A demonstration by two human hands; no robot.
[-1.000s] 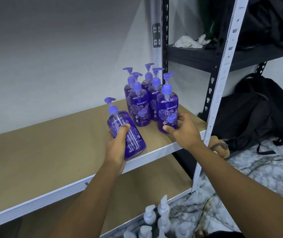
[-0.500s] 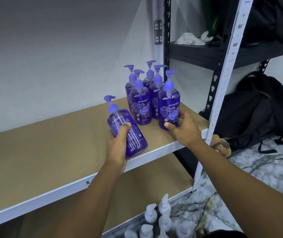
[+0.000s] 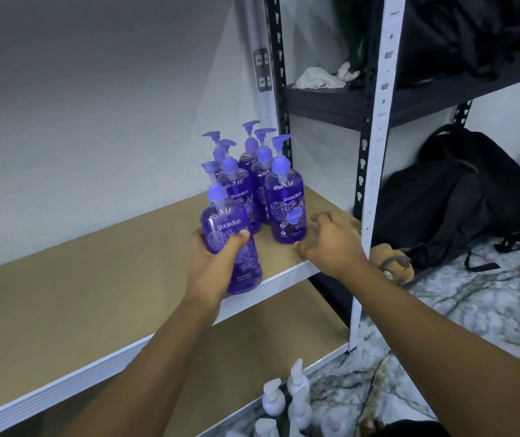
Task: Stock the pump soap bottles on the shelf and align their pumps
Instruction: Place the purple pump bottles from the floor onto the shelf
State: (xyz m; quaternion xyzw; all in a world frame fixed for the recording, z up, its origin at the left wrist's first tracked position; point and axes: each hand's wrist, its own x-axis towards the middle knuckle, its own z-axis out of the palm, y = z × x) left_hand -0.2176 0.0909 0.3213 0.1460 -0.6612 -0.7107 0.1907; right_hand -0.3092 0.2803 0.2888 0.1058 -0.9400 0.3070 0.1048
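My left hand (image 3: 213, 263) grips a purple pump soap bottle (image 3: 225, 227) at the front edge of the brown shelf board (image 3: 94, 285); the bottle stands nearly upright with its label towards me. Behind and to its right, several more purple bottles cluster at the shelf's right end. The front right bottle (image 3: 285, 205) stands on the board with its pump pointing right. My right hand (image 3: 329, 244) hovers just right of that bottle with fingers spread, holding nothing.
A white upright post (image 3: 375, 171) bounds the shelf on the right. Several white pump bottles (image 3: 287, 402) stand on the floor below. A black backpack (image 3: 460, 197) and a brown soft toy (image 3: 394, 264) lie on the marble floor at right. A dark shelf (image 3: 409, 99) carries a white cloth.
My left hand has moved its bottle right and tipped it upright beside the cluster. My right hand has let go of the front right bottle and drawn back a little.
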